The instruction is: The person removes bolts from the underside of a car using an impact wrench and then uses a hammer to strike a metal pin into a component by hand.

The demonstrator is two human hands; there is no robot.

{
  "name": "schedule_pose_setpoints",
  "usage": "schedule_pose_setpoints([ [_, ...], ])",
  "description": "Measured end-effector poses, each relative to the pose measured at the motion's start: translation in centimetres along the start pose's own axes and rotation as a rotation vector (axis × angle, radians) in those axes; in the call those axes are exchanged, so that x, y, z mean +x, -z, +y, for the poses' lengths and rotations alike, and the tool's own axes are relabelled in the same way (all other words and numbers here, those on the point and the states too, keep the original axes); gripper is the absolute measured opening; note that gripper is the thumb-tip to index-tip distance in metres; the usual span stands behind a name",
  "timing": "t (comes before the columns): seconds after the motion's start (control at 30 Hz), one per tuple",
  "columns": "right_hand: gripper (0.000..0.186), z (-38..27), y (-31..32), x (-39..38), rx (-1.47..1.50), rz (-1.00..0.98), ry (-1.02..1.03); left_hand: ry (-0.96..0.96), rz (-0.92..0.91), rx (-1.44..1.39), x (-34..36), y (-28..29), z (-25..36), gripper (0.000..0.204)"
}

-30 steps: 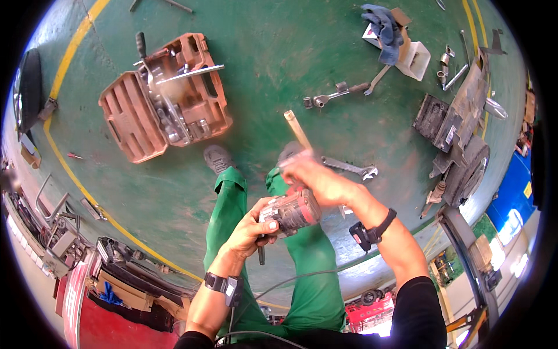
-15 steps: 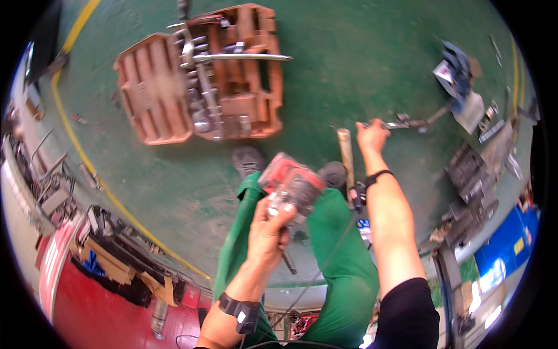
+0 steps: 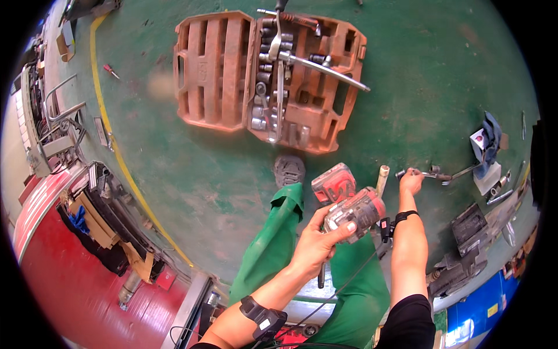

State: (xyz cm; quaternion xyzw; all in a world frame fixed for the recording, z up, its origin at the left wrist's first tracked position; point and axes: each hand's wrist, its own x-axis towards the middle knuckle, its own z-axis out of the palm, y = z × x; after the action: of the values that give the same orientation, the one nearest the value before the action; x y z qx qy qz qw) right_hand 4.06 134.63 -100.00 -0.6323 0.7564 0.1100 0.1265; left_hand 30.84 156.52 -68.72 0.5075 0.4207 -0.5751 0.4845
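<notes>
My left hand [image 3: 325,238] is closed on a red and black cordless power tool [image 3: 354,209], held above my legs with its red battery toward the top left. My right hand [image 3: 411,181] reaches down to the floor on the right, fingers closed on a steel socket tool [image 3: 431,175] lying in line with other tools. A pale wooden handle or tube [image 3: 382,180] stands out beside the power tool, left of my right hand. An open orange socket case [image 3: 212,75] with sockets and a long steel bar [image 3: 337,74] lies beyond my feet.
A blue glove [image 3: 490,142] and white box [image 3: 487,177] lie at the right near dirty metal parts [image 3: 468,232]. A red car panel [image 3: 64,262] with cardboard and scrap is at lower left. A screwdriver [image 3: 111,71] lies near the yellow floor line [image 3: 116,151].
My right hand has left the area by the power tool and reached out to the socket tool. My left hand has turned the power tool. The view has swung, shifting the case rightward.
</notes>
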Motion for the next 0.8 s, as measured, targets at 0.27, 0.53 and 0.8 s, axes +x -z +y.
schedule_pose_setpoints([
  [0.27,0.032,0.1,3.2,-1.4,0.111,-0.126,0.301,-0.097,0.109,0.021,1.0,0.8,-0.6,0.058],
  [0.53,0.025,-4.7,7.4,-4.6,0.124,-0.202,0.260,-0.027,0.070,0.117,0.5,-0.5,-0.1,0.056],
  [0.8,0.056,-16.6,2.5,-5.8,-0.060,-0.469,0.387,0.003,0.016,0.107,0.1,-1.2,0.4,0.066],
])
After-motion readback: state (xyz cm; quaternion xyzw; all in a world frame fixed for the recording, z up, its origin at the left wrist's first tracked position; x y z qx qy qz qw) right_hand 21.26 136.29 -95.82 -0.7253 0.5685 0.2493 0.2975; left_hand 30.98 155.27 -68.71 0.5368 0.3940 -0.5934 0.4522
